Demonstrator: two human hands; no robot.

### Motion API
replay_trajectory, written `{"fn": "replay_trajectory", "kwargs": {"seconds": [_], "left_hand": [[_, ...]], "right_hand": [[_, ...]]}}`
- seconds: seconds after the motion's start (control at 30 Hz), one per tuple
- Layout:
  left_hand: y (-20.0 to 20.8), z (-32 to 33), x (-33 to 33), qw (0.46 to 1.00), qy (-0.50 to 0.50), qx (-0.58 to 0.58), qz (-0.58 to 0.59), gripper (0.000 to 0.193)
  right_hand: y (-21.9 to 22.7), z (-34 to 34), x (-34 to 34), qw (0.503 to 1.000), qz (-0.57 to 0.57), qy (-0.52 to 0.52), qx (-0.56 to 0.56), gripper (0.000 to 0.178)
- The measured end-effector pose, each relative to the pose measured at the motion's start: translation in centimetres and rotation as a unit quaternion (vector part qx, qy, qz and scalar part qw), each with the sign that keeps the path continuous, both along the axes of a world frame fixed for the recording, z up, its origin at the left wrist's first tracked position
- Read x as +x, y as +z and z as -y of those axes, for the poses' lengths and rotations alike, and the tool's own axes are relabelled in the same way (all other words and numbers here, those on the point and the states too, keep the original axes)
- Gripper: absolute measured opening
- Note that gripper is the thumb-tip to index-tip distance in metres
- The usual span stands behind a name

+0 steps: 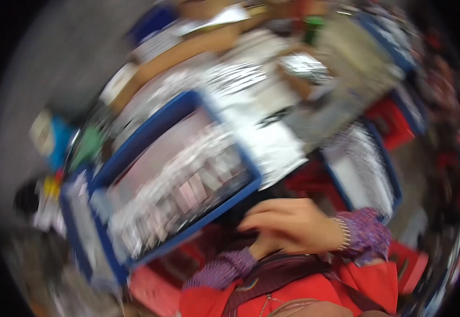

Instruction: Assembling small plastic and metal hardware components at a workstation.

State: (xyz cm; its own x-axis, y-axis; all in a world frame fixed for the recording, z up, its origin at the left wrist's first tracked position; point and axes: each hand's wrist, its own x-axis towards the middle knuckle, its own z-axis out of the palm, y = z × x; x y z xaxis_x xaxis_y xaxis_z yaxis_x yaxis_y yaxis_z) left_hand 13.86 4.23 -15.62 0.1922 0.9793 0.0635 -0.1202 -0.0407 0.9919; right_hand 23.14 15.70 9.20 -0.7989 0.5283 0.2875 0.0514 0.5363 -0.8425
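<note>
My two hands meet close in front of my body, and the picture is smeared by motion. On top lies my right hand [299, 226], its fingers bent and held together toward the left; whatever is under them is hidden. My left hand [263, 245] shows only in part beneath the right one, with its fingers out of sight. Just ahead and to the left of them stands a blue plastic crate [190, 224], which holds a row of small clear-wrapped packets [190, 193] with pale pink parts.
White plastic sheets or bags [275, 153] lie beyond the crate. To the right are another blue crate [392, 182] with clear-wrapped contents and a red bin [391, 122]. A small open cardboard box [293, 79] stands farther back. A narrow blue container [76, 227] adjoins the crate's left side.
</note>
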Motion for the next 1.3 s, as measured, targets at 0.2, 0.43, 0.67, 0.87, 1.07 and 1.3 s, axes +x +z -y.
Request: {"fn": "replay_trajectory", "kwargs": {"seconds": [0.2, 0.43, 0.67, 0.87, 1.07, 1.3], "left_hand": [[-0.6, 1.5, -3.0, 0.894, -0.061, 0.222, -0.384, 0.02], [3.1, 0.1, -0.8, 0.879, -0.093, 0.311, -0.349, 0.026], [-2.0, 0.9, -2.7, 0.87, -0.067, 0.315, -0.374, 0.025], [-2.4, 0.8, -2.5, 0.862, -0.034, 0.348, -0.368, 0.026], [-2.6, 0.9, -1.3, 0.866, -0.103, 0.362, -0.331, 0.027], [-2.6, 1.2, 1.9, 0.86, -0.198, 0.389, -0.264, 0.028]], "right_hand": [[-3.3, 1.6, -3.1, 0.993, -0.118, 0.006, 0.03, 0.023], [-4.0, 2.4, 0.0, 0.995, -0.077, -0.046, 0.043, 0.02], [-4.3, 2.6, -0.2, 0.996, -0.077, -0.033, 0.019, 0.024], [-4.0, 3.8, 0.2, 0.997, -0.058, -0.059, 0.006, 0.015], [-5.8, 3.9, -0.6, 0.998, -0.058, -0.031, 0.013, 0.017], [-6.0, 3.8, -0.1, 0.999, -0.044, -0.005, 0.019, 0.017]]}}
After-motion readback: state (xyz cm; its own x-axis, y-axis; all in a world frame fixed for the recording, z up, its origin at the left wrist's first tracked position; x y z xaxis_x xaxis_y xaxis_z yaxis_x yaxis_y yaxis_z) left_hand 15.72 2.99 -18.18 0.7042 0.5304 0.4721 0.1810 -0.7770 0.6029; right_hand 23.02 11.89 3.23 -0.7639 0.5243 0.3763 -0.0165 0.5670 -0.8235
